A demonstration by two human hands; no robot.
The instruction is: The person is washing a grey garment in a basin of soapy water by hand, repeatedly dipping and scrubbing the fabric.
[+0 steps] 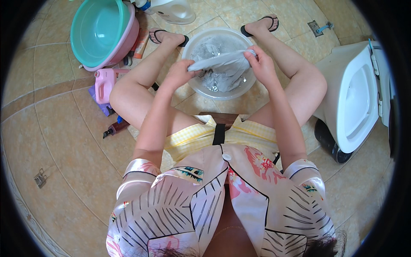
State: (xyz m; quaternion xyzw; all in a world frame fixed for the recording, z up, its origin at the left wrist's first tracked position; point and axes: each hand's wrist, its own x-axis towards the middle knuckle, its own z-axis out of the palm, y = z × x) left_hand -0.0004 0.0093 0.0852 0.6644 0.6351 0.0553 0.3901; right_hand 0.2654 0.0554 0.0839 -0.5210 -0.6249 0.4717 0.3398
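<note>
A wet, light grey cloth [226,69] is stretched between my two hands over a round plastic basin [221,95], its lower part hanging into the water. My left hand [183,73] grips one end at the basin's left side. At the right rim, my right hand [259,62] pinches the other end between thumb and fingers. Sudsy water and more of the submerged fabric show inside the basin, beyond the stretched edge. Whether the submerged fabric is one piece with the held cloth, I cannot tell.
The basin stands on floor tiles between my feet. At the left are stacked green and pink basins [96,35], a pink jug [104,85] and a dark pump bottle [116,128]. A white jug [175,11] stands beyond. A white toilet [358,96] is at the right, near a floor drain [316,28].
</note>
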